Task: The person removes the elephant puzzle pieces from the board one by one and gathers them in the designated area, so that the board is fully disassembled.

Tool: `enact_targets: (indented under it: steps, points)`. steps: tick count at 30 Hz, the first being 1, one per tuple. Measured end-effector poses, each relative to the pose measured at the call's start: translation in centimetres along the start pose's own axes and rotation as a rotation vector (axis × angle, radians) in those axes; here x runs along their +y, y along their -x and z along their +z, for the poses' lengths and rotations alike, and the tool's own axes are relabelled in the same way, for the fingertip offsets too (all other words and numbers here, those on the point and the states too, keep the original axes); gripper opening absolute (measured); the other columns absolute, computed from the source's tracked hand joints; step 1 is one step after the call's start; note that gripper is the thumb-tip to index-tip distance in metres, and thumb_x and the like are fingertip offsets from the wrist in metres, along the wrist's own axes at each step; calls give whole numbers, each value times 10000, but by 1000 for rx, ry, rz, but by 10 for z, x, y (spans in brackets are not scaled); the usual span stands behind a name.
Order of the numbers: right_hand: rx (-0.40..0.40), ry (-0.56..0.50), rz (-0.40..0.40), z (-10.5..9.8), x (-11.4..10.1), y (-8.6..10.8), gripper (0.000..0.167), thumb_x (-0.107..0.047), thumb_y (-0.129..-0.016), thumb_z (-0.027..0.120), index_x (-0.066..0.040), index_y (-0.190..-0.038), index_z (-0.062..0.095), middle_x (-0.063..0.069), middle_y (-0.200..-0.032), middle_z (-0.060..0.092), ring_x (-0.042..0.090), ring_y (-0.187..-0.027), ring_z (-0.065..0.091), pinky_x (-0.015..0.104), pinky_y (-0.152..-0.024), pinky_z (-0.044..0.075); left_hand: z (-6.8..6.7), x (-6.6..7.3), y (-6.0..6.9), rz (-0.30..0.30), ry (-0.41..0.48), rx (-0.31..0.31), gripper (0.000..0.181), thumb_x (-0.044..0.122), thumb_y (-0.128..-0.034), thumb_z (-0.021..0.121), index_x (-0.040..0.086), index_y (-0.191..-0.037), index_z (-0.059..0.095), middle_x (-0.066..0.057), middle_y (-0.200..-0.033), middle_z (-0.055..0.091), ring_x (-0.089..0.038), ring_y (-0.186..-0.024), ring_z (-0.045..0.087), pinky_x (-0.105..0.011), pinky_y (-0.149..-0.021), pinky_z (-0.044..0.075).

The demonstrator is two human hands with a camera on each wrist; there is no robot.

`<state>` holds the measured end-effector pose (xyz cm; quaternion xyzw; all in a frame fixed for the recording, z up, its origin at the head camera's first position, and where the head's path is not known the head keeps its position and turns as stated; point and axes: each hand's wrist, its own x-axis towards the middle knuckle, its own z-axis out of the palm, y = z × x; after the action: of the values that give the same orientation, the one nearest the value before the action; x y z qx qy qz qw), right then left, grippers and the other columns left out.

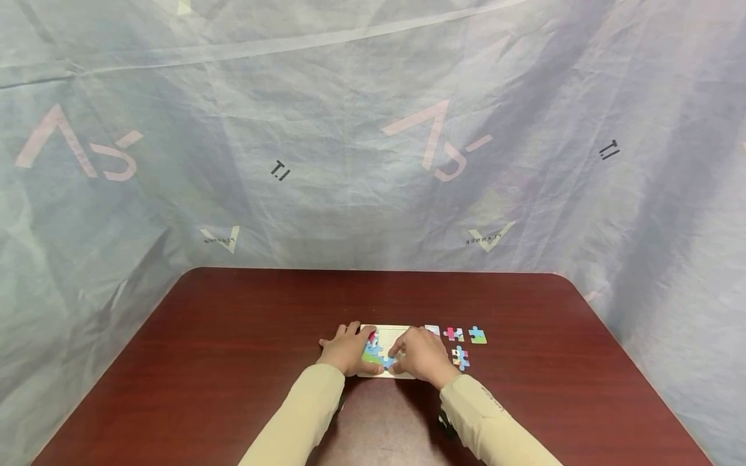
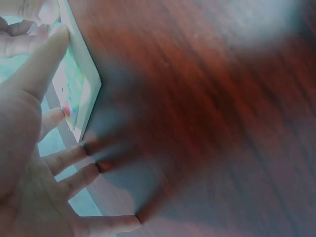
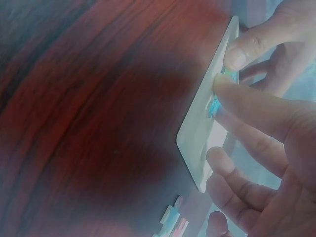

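left hand (image 1: 345, 353) spread wide at left of board (image 1: 392, 337), right hand (image 1: 424, 356) hiding its right end, can't tell if pinching blue piece (image 3: 214, 106)

Counter (image 1: 233, 336) is red-brown with dark streaky grain, cloth (image 1: 350, 220) up top grey-blue with pink, black, yellowish marks (image 1: 436, 133), puzzle board (image 1: 392, 338) lower centre cream, loose puzzle pieces (image 1: 478, 337) blue-green-pink, sleeves (image 1: 303, 414) pale beige.
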<state>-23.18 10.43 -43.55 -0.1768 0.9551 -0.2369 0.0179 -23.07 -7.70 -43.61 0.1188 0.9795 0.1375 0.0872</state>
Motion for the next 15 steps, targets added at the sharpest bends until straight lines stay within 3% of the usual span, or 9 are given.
enact_targets:
  steps: [15]
  points:
    - [3,-36,45,1,2,1,199,-218,-664,963,-224,-812,829,-19,-872,735,196,-824,646,435,-718,507,-4,-12,2,41,76,12,621,345,-878,807,159,-1422,573,-160,-1439,506,-384,-1321,475,-699,-972,424]
